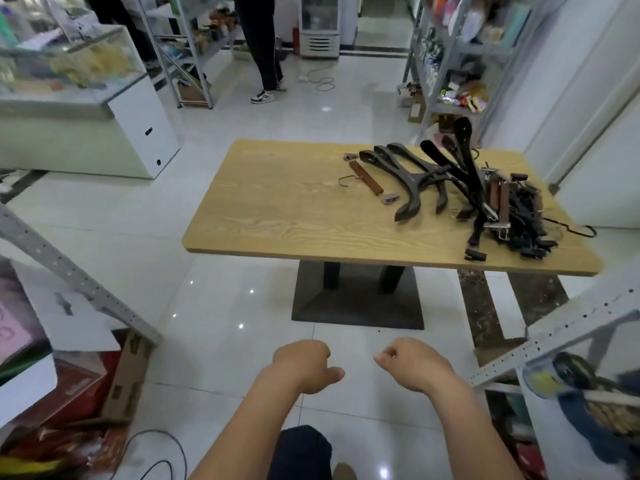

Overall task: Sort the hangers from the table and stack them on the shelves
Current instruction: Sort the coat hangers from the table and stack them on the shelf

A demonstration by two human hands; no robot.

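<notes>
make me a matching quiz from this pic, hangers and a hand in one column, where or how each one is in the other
Things
1. brown clip hanger
2. dark coat hangers
3. tangled hanger heap
4. left hand

Place or state
a. loosely curled, holding nothing
b. at the table's right end
c. alone, leftmost of the hangers
d. fanned out side by side

Pairs: 1-c, 2-d, 3-b, 4-a
</notes>
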